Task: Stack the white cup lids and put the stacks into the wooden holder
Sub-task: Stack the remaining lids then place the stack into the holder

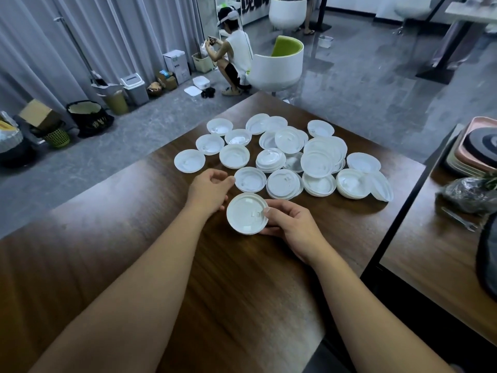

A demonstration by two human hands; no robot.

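White round lids (279,154), some stacked

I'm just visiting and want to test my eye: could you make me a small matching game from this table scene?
Things:
1. right hand
2. left hand
3. wrench
4. green-lined chair

States or places:
A. on the side table at right
B. holds a white lid
C. on the floor beyond the table
D. fingertips at another lid's rim

Pairs: 1-B, 2-D, 3-A, 4-C
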